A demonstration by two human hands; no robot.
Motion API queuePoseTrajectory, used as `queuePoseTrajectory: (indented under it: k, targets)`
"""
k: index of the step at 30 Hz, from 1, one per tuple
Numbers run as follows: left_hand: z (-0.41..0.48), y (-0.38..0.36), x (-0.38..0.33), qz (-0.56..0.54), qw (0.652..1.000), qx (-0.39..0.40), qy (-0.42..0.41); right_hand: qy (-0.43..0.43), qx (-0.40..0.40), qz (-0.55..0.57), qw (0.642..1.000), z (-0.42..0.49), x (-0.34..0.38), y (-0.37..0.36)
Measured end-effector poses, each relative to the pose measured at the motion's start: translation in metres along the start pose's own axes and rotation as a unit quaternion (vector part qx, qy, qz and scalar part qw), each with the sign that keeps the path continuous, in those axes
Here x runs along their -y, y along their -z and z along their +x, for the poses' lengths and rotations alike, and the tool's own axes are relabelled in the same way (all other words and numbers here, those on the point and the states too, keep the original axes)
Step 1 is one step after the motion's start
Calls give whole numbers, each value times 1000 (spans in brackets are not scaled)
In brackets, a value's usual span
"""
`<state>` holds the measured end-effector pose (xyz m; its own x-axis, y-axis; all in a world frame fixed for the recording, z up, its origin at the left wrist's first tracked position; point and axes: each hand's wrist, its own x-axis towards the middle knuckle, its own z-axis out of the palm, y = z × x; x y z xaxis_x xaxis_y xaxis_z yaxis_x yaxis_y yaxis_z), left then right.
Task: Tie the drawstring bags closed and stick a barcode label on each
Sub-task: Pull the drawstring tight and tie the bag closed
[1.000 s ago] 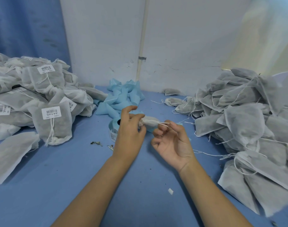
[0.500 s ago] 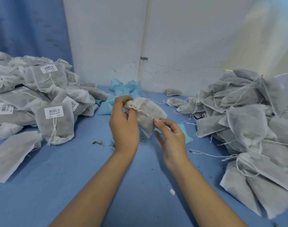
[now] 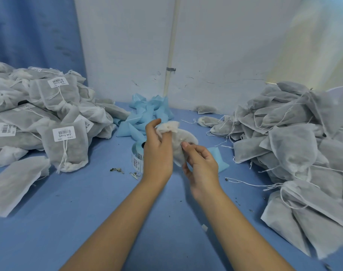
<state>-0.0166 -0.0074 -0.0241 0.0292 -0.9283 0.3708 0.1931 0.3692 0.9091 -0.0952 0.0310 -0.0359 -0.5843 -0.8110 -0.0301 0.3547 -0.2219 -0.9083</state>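
Label roll [image 3: 137, 157] half hidden behind left hand [image 3: 157, 153]; core not seen. Bag [image 3: 183, 137]: neck bunched inside the left fingers, lower corner behind right hand [image 3: 203, 170]. Drawstring too thin to trace; whether the right fingertips pinch string or cloth is not resolvable. Print on barcode label [image 3: 64, 134] too small to read. Labelled pile [image 3: 39, 114] cut by left edge, unlabelled pile [image 3: 293, 143] by right edge, its far side blurred.

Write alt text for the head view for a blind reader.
The left hand grips a bag by its gathered neck over a blue table; the right hand pinches its side. Labelled bags are piled left, unlabelled bags right.
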Motion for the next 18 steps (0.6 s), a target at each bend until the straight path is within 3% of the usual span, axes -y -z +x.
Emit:
queuePoseTrajectory:
  k: [3, 6, 10, 18]
  targets:
    - [3, 9, 5, 167, 981, -8, -93, 7, -20, 8, 1000, 2, -2, 1]
    - [2, 11, 6, 168, 981, 22, -91, 12, -26, 25, 999, 3, -3, 2]
    - [0, 4, 7, 27, 998, 52, 27, 17, -35, 31, 999, 4, -3, 4]
    - [-1, -3, 12, -70, 974, 4, 214, 68, -20, -37, 997, -1, -11, -1]
